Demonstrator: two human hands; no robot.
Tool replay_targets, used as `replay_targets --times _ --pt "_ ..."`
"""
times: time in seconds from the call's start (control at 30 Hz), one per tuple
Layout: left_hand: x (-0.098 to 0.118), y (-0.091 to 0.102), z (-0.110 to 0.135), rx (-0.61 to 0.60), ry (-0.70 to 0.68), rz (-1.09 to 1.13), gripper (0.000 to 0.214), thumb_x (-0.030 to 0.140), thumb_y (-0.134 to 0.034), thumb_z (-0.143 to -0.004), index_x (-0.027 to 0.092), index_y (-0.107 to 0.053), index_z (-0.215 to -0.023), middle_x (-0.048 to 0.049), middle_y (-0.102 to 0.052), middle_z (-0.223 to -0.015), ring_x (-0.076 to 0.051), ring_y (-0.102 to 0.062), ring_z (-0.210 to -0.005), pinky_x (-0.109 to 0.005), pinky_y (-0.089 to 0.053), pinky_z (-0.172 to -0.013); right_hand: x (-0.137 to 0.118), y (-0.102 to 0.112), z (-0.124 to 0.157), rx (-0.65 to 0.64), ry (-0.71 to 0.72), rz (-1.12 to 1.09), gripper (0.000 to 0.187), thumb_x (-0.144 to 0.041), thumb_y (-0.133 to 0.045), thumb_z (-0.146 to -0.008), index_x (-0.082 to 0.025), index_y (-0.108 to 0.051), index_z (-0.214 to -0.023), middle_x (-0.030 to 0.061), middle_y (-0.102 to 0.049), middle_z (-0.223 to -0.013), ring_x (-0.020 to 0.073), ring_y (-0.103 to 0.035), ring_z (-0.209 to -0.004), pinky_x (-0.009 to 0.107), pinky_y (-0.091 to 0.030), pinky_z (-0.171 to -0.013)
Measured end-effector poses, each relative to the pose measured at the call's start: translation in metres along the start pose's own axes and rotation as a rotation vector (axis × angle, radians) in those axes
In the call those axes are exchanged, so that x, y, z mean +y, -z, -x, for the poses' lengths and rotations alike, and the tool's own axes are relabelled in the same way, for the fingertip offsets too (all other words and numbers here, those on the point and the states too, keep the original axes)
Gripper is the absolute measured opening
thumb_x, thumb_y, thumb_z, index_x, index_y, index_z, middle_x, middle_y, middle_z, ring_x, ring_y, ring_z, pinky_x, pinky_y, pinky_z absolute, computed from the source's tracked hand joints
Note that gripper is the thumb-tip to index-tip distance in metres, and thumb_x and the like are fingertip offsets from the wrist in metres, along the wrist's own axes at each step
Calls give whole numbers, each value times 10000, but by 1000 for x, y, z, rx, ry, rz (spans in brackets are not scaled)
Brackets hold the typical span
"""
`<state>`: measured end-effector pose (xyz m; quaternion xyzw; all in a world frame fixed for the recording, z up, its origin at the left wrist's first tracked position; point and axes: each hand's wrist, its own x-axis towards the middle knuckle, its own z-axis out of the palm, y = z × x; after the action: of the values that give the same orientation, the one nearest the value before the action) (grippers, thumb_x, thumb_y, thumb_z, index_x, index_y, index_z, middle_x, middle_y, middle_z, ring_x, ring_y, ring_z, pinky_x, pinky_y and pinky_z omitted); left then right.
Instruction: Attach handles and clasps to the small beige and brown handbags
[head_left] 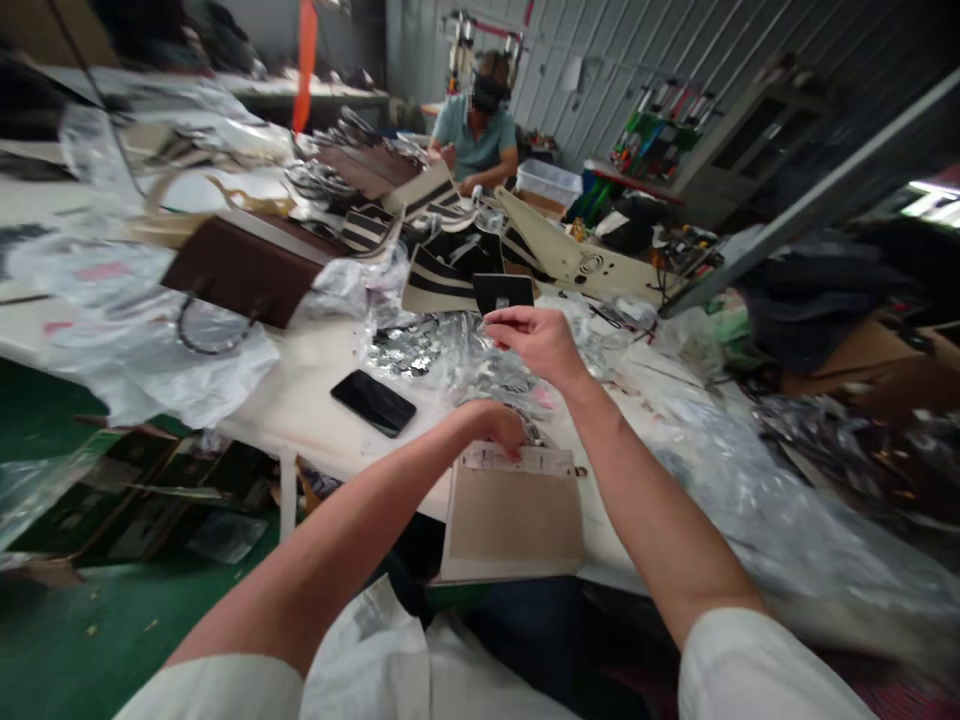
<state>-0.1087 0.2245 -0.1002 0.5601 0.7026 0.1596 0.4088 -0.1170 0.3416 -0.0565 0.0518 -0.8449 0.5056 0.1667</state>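
A flat beige panel (514, 520) lies at the near table edge, with a pale strip bearing several small marks along its far side. My left hand (496, 424) is bent down over that strip, its curled fingers close to small metallic bits; what they hold is hidden. Higher up, my right hand (538, 342) is raised over the plastic bag of silvery metal pieces (409, 348). Its thumb and fingertips come together in a pinch, and anything between them is too small to make out. A black phone (373, 402) lies left of my hands.
A dark brown handbag (244, 268) rests on plastic wrapping at the left. Striped bag pieces (435, 278) and a cream machine part (581, 255) are piled beyond the metal pieces. Across the table sits another person (476, 135). Clear plastic sheeting (757, 490) covers the right side.
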Motion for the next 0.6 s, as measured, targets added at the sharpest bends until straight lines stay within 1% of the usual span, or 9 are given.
replay_targets --times 0.07,0.13,0.2,0.27,0.33,0.37,0.5,0.57,0.6 --pt "-12 0 -10 -68 10 1 287 289 -788 -697 198 -862 -958 -92 -830 -965 -363 -731 -1041 -489 -616 -1030 -10 38 50 63 -86 21 355 -446 -925 -885 -197 -896 -1137 52 -826 -890 188 -709 -734 328 -612 -720" --pt "-20 1 -16 -106 23 9 298 342 -794 -715 201 -843 -973 -84 -816 -1024 -363 -711 -1071 -483 -611 -1015 -17 61 102 47 -210 91 269 -401 -895 -904 -204 -898 -1088 51 -821 -889 187 -706 -732 326 -606 -713" --pt "-22 3 -18 -132 59 26 259 359 -789 -727 200 -808 -931 -71 -786 -1031 -349 -690 -1067 -466 -608 -980 -17 69 148 -46 -302 155 169 -353 -837 -939 -222 -892 -1030 43 -814 -914 182 -700 -750 314 -584 -713" --pt "-22 5 -17 -156 99 56 216 341 -779 -719 204 -770 -885 -53 -752 -1002 -329 -666 -1050 -446 -598 -955 -13 65 180 -161 -321 191 132 -324 -788 -972 -243 -889 -999 43 -805 -990 190 -713 -828 310 -570 -740" --pt "-20 6 -17 -174 137 100 212 317 -765 -690 211 -753 -874 -40 -735 -971 -320 -651 -1043 -431 -590 -944 -6 56 197 -223 -304 215 146 -302 -755 -999 -260 -896 -1006 47 -795 -1054 205 -726 -910 318 -568 -790" --pt "-19 5 -17 -177 155 126 234 312 -760 -674 216 -757 -887 -36 -737 -967 -320 -649 -1050 -425 -587 -944 -3 51 201 -224 -293 224 157 -286 -746 -1005 -266 -900 -1023 46 -795 -1064 210 -730 -930 324 -569 -816" --pt "-19 0 -16 -155 207 221 378 312 -743 -635 235 -813 -998 -35 -780 -1057 -332 -656 -1133 -406 -587 -973 6 35 199 -220 -259 225 226 -193 -702 -1003 -269 -900 -1080 41 -817 -1091 223 -753 -987 349 -570 -935" --pt "-21 -3 -16 -151 215 267 432 296 -718 -620 238 -833 -1032 -40 -796 -1117 -331 -664 -1163 -403 -590 -990 8 31 196 -215 -248 231 241 -164 -692 -992 -269 -895 -1070 38 -826 -1108 226 -761 -1009 349 -570 -954" --pt "-23 -4 -16 -154 220 297 454 287 -703 -610 236 -838 -1041 -45 -801 -1129 -331 -671 -1167 -404 -594 -994 8 29 196 -198 -249 237 237 -161 -695 -987 -268 -891 -1066 36 -831 -1103 225 -764 -993 347 -573 -940"
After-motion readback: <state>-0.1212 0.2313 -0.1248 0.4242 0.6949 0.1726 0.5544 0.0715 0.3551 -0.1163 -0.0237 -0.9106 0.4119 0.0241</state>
